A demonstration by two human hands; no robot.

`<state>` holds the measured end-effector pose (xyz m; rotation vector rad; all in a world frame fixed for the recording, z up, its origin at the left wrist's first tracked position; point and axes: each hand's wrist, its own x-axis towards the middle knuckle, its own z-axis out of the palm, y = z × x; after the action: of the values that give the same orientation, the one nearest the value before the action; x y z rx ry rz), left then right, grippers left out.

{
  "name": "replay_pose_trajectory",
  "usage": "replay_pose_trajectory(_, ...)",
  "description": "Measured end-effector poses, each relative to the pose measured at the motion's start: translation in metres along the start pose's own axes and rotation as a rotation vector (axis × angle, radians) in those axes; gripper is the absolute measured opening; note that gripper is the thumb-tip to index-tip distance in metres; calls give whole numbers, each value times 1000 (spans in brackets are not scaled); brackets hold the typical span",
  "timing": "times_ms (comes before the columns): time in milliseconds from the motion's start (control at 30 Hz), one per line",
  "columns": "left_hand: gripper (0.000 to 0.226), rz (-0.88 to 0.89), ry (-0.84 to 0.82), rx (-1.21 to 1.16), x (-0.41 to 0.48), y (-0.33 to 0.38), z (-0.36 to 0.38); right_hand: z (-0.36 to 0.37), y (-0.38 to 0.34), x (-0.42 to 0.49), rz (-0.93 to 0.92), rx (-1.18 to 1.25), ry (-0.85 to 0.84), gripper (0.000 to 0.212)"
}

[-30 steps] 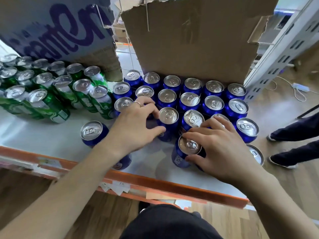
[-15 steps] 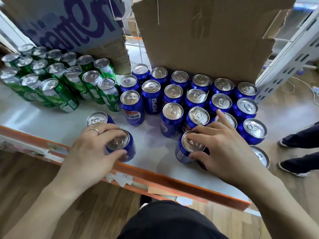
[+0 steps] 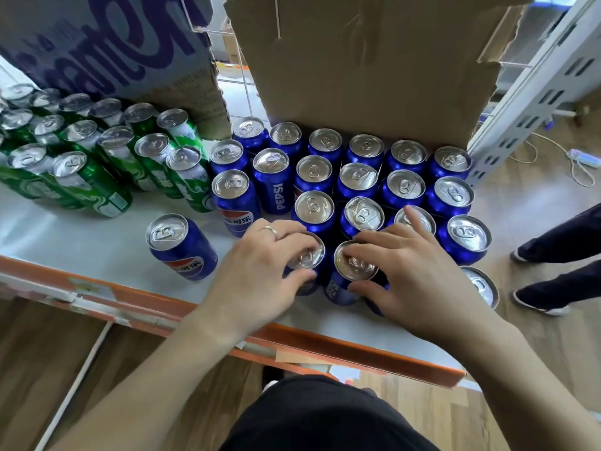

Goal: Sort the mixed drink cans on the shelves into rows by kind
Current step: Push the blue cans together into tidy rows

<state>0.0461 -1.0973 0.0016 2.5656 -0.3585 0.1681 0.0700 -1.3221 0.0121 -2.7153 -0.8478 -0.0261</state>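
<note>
At the front of the blue block (image 3: pixel 357 177), the left hand (image 3: pixel 260 275) grips the left can (image 3: pixel 309 255) by its rim; the right hand (image 3: pixel 419 278) pinches the right can (image 3: pixel 356 270) beside it. A stray can (image 3: pixel 180 245) stands upright left of the block, nearer the left hand.

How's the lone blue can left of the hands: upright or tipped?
Upright. The lone blue can stands on its base, lid facing up, touching no other can.
</note>
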Motion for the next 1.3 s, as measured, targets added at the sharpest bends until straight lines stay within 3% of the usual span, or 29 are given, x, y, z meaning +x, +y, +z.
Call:
replay_pose_trajectory(233, 42, 46, -47, -39, -2, -12, -16, 0, -1, -3, 23, 5, -10, 41)
replay_pose_trajectory(300, 47, 40, 52, -3, -8, -27, -30, -2, -1, -3, 31, 6, -16, 42)
replay_pose_trajectory(433, 53, -223, 285, 142, -30, -77, -58, -4, -2, -1, 46, 17, 25, 46)
replay_pose_trajectory(567, 61, -409, 230, 25, -51, -107, -59, -3, -11, 8, 64, 54, 121, 42)
replay_pose_trajectory(867, 63, -280, 219, -270, -46, -102, -38, 5, -16, 9, 122, 49, 111, 35)
replay_pose_trajectory(1300, 57, -51, 18, -347, -21, -82, -22, 12, -22, 7, 174, 123, 154, 33)
